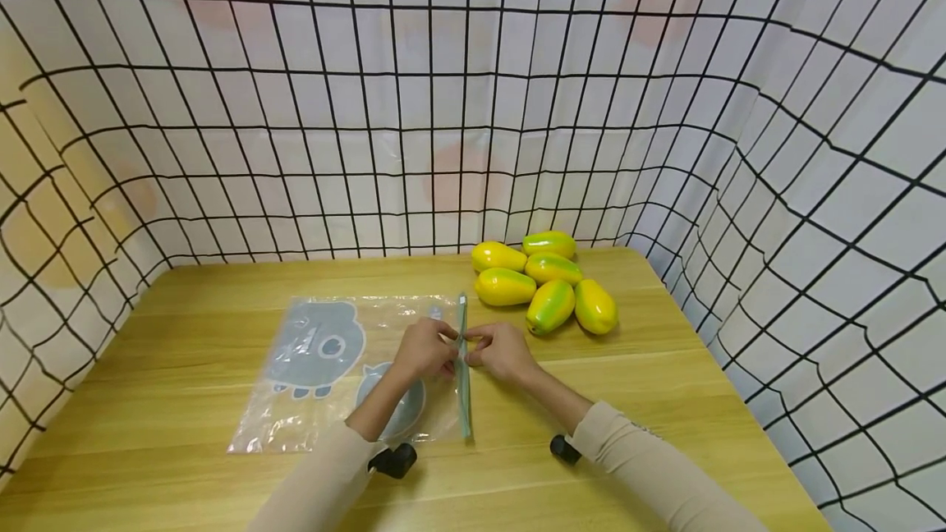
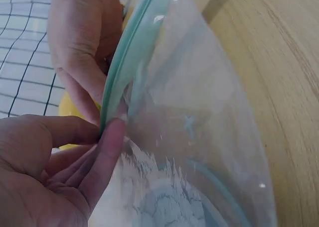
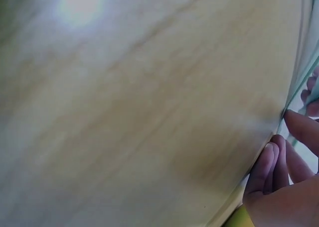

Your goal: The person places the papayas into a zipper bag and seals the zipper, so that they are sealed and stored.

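Note:
A clear zip bag [image 1: 296, 425] with blue-grey cartoon prints lies flat on the table in the head view, its green zip strip [image 1: 464, 401] at the right end. The left hand [image 1: 426, 349] pinches this strip between thumb and fingers, as the left wrist view shows close up at the strip [image 2: 119, 62]. Facing it from the other side, the right hand [image 1: 504, 354] grips the same edge with thumb and bent fingers. In the right wrist view, the right hand [image 3: 284, 182] is partly cut off. Between the hands, the bag's mouth edges look slightly apart.
Several yellow-green fruits [image 1: 551, 269], shaped like papayas or mangoes, lie grouped at the back right of the wooden table [image 1: 185, 335]. White panels with a black wire grid [image 1: 414, 105] enclose the back and sides. Black wrist devices [image 1: 395, 460] sit below both forearms.

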Available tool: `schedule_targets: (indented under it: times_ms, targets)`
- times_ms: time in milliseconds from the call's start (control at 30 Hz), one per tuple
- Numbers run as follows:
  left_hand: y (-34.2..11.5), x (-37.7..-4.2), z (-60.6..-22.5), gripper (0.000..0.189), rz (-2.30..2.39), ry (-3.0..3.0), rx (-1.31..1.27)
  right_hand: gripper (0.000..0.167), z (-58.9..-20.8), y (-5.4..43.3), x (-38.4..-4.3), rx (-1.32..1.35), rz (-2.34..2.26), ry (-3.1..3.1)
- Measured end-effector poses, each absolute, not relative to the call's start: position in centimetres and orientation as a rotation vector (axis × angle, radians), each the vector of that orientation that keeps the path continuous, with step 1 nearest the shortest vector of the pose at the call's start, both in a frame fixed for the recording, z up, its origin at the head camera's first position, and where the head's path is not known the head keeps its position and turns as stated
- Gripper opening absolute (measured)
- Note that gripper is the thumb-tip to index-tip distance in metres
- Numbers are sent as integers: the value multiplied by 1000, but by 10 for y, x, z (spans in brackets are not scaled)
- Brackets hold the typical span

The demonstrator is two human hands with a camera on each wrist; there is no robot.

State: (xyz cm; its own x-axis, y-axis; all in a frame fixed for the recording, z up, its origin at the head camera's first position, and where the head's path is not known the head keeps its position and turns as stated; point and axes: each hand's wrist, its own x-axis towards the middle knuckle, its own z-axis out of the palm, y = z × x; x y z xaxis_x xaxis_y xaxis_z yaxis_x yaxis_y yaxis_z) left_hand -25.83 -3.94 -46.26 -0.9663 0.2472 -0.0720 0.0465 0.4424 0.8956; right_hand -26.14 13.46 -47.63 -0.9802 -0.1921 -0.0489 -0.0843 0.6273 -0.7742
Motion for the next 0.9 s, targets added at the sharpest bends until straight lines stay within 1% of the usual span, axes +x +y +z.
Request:
schedule_targets:
  times_ms: [100,333,700,900]
  targets:
    - [-44,-259,-461,30,1621,2499,216,37,-475,134,-262,-211,-1314,2695]
    - [-54,-260,-450,31,1806,2362,73,40,-472,131,-265,-167,-1370,2672]
    - [-70,-259,-442,31,1923,2315,-43,25,-468,115,-268,-74,-1643,2423]
    - [-70,-255,-441,39,1916,2314,24,22,-460,107,-269,-29,-1699,2385]
